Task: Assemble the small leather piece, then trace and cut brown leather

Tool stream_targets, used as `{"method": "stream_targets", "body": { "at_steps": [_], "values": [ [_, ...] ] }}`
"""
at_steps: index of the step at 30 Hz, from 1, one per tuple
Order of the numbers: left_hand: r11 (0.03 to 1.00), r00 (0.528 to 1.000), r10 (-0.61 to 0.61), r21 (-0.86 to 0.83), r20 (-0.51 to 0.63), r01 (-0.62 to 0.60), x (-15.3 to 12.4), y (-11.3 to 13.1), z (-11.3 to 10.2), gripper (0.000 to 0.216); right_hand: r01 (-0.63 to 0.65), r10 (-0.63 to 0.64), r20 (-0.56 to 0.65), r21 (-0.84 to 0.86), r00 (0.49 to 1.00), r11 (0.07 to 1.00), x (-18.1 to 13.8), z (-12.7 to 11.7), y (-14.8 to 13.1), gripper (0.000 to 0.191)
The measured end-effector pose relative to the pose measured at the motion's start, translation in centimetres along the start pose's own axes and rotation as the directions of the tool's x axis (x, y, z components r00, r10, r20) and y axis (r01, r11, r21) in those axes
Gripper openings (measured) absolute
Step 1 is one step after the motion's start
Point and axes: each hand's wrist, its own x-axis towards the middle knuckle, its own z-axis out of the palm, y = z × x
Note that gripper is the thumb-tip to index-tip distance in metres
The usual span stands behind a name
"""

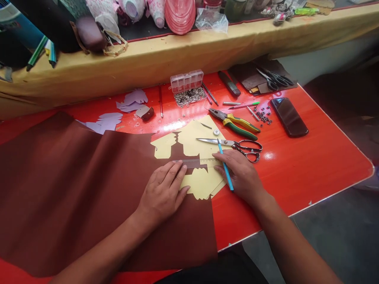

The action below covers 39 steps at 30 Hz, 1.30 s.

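My left hand [164,189] lies flat with fingers stretched out, pressing a clear ruler [195,162] onto a yellow paper template [197,144] and a large brown leather sheet [74,185]. My right hand [239,173] rests on the ruler's right end and grips a blue pencil [225,167], its tip pointing away from me. The template lies partly on the leather and partly on the red table [296,161].
Silver scissors [237,145] and green-yellow pliers [237,123] lie just beyond my right hand. A black phone [289,117], loose eyelets [263,115], a clear parts box [187,81], purple paper scraps [118,112], and black scissors [274,79] sit farther back. A yellow-covered shelf [177,51] bounds the rear.
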Motion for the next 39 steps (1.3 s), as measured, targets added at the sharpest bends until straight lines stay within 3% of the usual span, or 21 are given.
{"method": "stream_targets", "body": {
  "at_steps": [15,22,39],
  "values": [
    [0.999,0.996,0.034,-0.044,0.086,-0.03,0.17,-0.06,0.2,0.06,-0.01,0.01,-0.024,-0.015,1.0,1.0,-0.08,0.18,0.27,0.033],
    [0.999,1.0,0.025,-0.048,0.005,-0.024,0.21,-0.02,-0.16,0.059,-0.024,0.023,-0.023,-0.007,0.999,1.0,-0.01,0.12,0.2,0.032],
    [1.0,1.0,0.016,-0.016,0.026,-0.016,0.32,0.07,-0.26,0.054,-0.041,0.042,-0.036,0.019,0.998,0.999,-0.05,0.2,0.29,0.031]
  ]
}}
